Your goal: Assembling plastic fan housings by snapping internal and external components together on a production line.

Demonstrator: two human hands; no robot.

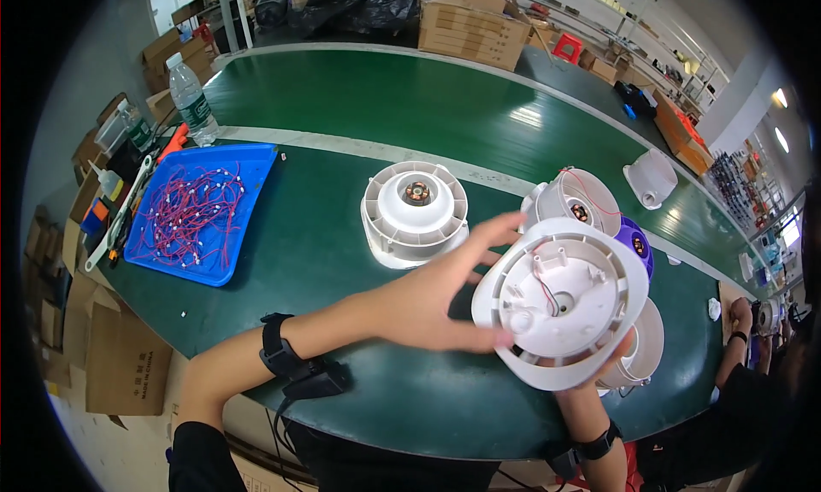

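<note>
A round white plastic fan housing [575, 291] is held up over the table's right half, its open underside facing me, with a thin red wire inside. My left hand [436, 300] grips its left side, thumb over the rim and fingers spread along and behind the edge. My right hand [617, 359] holds it from below and behind, mostly hidden by it. A white finned fan unit [414, 206] stands upright to the left of the held piece. Behind and beside the housing are a white round housing [590, 197] with a motor inside, a purple part [634, 244] and another white housing [647, 347].
A blue tray [267, 171] of tangled red wires lies at left, near a water bottle [190, 99] and tools. Another white housing [652, 177] sits on the green belt [342, 90]. Cardboard boxes [473, 30] stand beyond. A co-worker's arm [734, 347] is at far right.
</note>
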